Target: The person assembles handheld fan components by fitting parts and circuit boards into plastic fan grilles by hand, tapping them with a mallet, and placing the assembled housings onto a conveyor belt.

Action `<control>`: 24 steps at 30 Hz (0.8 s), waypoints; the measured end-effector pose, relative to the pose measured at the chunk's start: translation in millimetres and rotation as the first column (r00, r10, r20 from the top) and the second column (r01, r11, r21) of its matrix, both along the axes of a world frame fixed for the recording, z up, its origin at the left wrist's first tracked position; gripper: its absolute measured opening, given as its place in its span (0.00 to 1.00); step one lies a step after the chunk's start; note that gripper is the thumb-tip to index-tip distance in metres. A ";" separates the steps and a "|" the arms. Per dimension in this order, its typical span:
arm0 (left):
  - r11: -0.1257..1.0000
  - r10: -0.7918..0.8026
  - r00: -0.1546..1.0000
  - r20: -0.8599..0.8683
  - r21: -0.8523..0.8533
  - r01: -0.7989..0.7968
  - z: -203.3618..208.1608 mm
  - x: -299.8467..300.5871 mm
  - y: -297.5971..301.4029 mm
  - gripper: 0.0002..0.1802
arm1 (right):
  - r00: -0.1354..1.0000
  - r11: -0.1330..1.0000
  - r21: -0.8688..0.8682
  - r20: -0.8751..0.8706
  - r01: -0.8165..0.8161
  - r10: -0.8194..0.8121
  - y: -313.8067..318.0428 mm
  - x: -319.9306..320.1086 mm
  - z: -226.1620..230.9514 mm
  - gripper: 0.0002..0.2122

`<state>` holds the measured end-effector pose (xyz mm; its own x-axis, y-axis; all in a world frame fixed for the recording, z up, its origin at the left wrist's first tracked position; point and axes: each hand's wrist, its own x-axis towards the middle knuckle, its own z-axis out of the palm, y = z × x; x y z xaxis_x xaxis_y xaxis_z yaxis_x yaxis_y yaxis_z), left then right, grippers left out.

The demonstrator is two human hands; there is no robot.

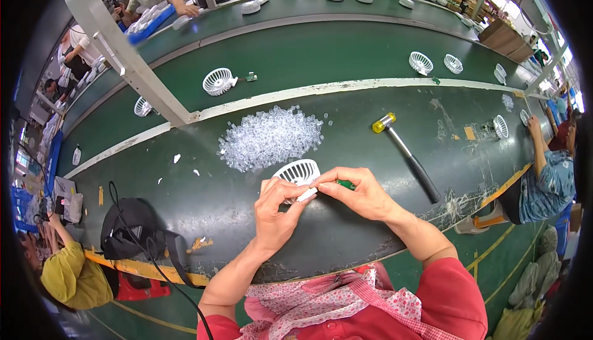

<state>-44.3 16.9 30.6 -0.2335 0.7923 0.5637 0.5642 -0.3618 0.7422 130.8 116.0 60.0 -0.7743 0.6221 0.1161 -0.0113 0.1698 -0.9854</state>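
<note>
Two bare hands at a dark table (210, 201), seen from above. The white slotted fan housing (298, 172) is in front of the wearer, just nearer than the heap of clear plastic pieces (272, 139); its round cage lies beyond the fingertips, and its short stub points back toward the wearer. The left hand (272, 211) has its grip closed on the stub, thumb against fingers. The right hand (363, 195) meets it from the right, thumb and forefinger at the same spot; whether this grip is clenched on the stub or on a separate small piece cannot be told. Key relation: both hands are equally near the stub, which lies between their fingertips, its long axis running roughly away from the wearer. A green circuit board (346, 184) shows at the right fingers. A yellow-headed mallet (412, 159) rests farther right, untouched.
</note>
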 end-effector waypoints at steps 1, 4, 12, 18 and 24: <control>0.999 -0.034 0.996 0.082 -0.028 0.037 0.7 1.8 -0.3 0.13 | 1.000 0.999 -0.041 -0.003 -0.006 0.006 0.8 1.0 -1.1 0.09; 0.991 -0.065 0.966 0.250 -0.096 0.092 0.9 4.9 -1.6 0.11 | 1.000 0.995 -0.099 0.006 -0.011 0.011 2.0 2.7 -0.9 0.08; 0.882 -0.150 0.596 0.789 -0.166 0.441 -0.5 9.2 4.0 0.12 | 0.987 0.967 0.207 0.017 0.150 -0.157 1.4 3.8 0.4 0.04; 0.994 -0.014 0.885 -0.465 -0.103 -0.038 -20.0 19.4 0.2 0.26 | 0.880 0.861 0.420 0.241 0.285 -0.409 27.5 4.2 -39.0 0.06; 0.994 -0.072 0.769 -0.635 -0.112 0.000 -32.0 20.6 -2.7 0.24 | 0.907 0.651 0.759 0.273 0.002 -0.321 27.7 35.1 -35.6 0.11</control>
<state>-23.7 14.3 -1.3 0.1807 0.8526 0.4903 0.9082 -0.3361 0.2496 165.8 143.7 24.4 -0.7502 0.5730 0.3299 0.4047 0.7925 -0.4562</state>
